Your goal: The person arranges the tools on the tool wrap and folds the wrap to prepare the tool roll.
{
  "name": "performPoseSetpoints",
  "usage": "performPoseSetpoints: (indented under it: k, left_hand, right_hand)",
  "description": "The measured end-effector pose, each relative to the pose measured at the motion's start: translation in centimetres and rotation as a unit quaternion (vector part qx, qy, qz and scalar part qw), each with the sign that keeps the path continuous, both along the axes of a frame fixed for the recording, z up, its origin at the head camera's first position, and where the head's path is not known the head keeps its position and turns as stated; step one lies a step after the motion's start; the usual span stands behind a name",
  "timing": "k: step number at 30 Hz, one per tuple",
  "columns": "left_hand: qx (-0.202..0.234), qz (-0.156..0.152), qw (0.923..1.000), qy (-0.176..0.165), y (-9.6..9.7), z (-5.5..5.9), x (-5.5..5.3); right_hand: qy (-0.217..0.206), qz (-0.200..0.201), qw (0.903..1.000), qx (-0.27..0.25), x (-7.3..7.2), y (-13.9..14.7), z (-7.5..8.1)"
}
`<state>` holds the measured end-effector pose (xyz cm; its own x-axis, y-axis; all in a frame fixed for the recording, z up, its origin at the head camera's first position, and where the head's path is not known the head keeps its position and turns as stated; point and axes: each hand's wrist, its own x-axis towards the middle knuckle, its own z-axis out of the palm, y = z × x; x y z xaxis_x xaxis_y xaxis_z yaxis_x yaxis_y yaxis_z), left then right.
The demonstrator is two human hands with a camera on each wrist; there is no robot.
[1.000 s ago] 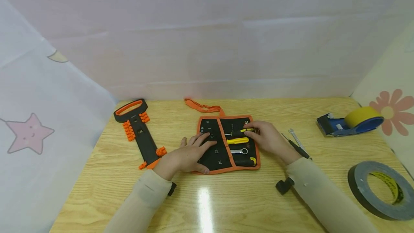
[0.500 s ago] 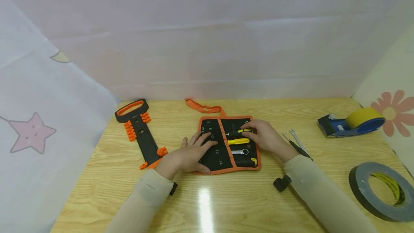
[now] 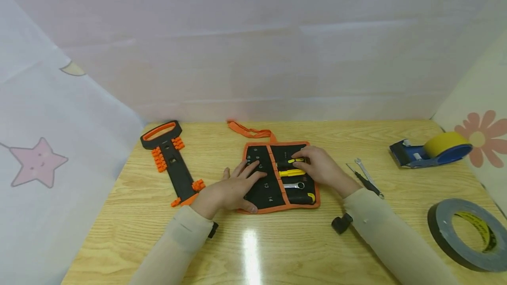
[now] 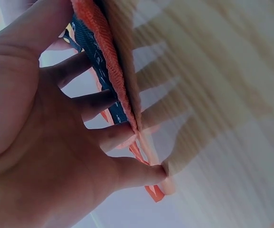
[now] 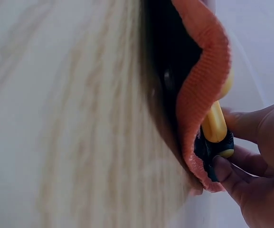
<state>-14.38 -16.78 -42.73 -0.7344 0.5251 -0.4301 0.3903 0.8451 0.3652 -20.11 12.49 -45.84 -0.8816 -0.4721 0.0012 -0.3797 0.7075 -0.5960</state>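
Observation:
A black tool roll [image 3: 259,196] with orange edging lies unfolded on the table. My left hand [image 3: 229,191] rests on its numbered left half, fingers spread. In the left wrist view, those fingers [image 4: 120,133] reach over the orange edge. At the roll's right side, my right hand [image 3: 322,168] pinches the black-and-yellow handle of a screwdriver [image 3: 296,160]; its shaft is hidden in the pocket. The right wrist view shows thumb and fingers around the handle end [image 5: 226,153]. Below it, the pockets hold a yellow-handled tool [image 3: 292,173], a combination wrench [image 3: 295,185] and another black-and-yellow handle [image 3: 303,198].
Right of the roll lie a loose wrench [image 3: 364,169] and a thin dark-handled tool [image 3: 366,182]. Farther right are a blue tape dispenser [image 3: 420,157] and a grey tape roll [image 3: 441,228]. A black-and-orange tool rack [image 3: 179,175] lies left. An orange strap [image 3: 249,132] extends behind the roll.
My right hand has slid left with the screwdriver. The bit of metal shaft seen earlier has gone into the pocket. My left hand has stayed in place.

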Motion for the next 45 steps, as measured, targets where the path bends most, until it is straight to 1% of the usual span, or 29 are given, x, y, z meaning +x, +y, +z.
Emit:
performPoseSetpoints:
  k: [8,12,17,20,28,34,40,45]
  left_hand:
    - [-0.003,0.001,1.0000,-0.002,-0.1,0.0,0.0]
    - [-0.005,0.000,1.0000,-0.002,0.0,-0.1,-0.1]
    - [-0.007,-0.001,1.0000,-0.002,0.1,-0.2,-0.1]
    - [-0.007,-0.002,1.0000,-0.003,0.1,-0.2,-0.1]
    - [-0.009,-0.003,0.9999,-0.005,0.1,0.0,0.0]
    - [-0.006,-0.006,0.9999,-0.008,0.0,0.0,0.0]
    - [-0.001,-0.008,0.9999,-0.009,0.0,0.1,0.0]
    - [-0.003,-0.004,0.9999,-0.012,0.0,0.1,0.1]
  right_hand:
    - [-0.001,0.002,1.0000,0.004,0.0,-0.2,0.2]
    - [-0.014,-0.002,0.9999,0.008,0.1,-0.1,0.2]
    - [-0.021,-0.011,0.9997,-0.002,0.3,0.6,0.4]
    - [-0.010,-0.015,0.9997,-0.016,0.7,1.2,0.6]
    - [0.004,-0.033,0.9981,-0.053,2.1,3.4,1.1]
    - [0.034,-0.043,0.9973,-0.049,3.0,5.0,1.4]
    - [0.042,-0.053,0.9968,-0.043,4.2,6.5,2.2]
    - [0.052,-0.067,0.9956,-0.041,5.0,7.7,2.4]
